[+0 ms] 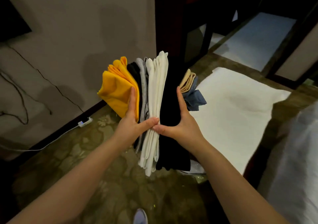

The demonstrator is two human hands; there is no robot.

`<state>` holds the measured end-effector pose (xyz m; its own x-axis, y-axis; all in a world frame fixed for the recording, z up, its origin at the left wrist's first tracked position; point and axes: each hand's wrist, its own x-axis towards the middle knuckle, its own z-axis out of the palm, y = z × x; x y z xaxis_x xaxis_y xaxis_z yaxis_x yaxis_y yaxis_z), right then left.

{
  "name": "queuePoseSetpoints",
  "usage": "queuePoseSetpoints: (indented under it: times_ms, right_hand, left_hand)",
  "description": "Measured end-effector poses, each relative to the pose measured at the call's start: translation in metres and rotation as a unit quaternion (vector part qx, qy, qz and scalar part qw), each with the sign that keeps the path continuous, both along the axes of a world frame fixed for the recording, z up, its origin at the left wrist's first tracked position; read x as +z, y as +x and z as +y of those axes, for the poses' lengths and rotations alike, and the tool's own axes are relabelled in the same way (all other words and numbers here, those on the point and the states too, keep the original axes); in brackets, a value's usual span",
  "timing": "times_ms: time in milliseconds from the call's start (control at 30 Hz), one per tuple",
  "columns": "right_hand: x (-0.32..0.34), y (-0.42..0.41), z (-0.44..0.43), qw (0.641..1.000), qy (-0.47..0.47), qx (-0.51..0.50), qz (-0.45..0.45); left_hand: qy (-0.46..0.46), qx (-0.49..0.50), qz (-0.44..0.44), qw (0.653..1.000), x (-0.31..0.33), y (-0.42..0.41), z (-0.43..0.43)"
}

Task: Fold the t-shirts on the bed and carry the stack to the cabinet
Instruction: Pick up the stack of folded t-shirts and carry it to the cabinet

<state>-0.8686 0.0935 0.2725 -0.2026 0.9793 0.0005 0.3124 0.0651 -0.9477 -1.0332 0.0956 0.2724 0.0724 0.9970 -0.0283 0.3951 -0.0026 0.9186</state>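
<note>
Left hand and right hand press one stack.

patterned carpet bears a white mat and power strip.

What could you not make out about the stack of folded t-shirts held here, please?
Head view:
- Black t-shirts: too dark to count the layers.
- Right hand: only thumb and one finger show; the rest lie hidden beside the stack of folded t-shirts.
- Shoe: cut off by the bottom edge.
- Dark furniture: interior lost in shadow.
</note>
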Motion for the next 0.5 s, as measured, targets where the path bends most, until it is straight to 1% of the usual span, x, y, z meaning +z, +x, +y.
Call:
queuePoseSetpoints:
  times_ms: [100,200,367,433,500]
  right_hand:
    - [-0.002,-0.037,0.061,1.000,-0.004,-0.009,0.016]
    - [-0.002,-0.058,0.118,0.999,-0.008,-0.020,0.034]
    - [-0.002,-0.070,0.224,0.999,0.004,-0.034,0.037]
    - [-0.005,-0.072,0.263,0.999,0.009,-0.028,0.035]
    - [-0.004,-0.070,0.305,0.998,0.025,-0.033,0.040]
  left_hand:
    - [-0.005,-0.012,0.009,1.000,0.004,-0.038,0.062]
    - [-0.003,-0.024,0.023,0.999,0.011,-0.058,0.122]
    - [0.006,-0.035,0.048,0.998,0.011,-0.071,0.231]
    - [0.007,-0.028,0.043,0.999,0.007,-0.072,0.272]
    - [0.033,-0.040,0.042,0.998,0.007,-0.071,0.316]
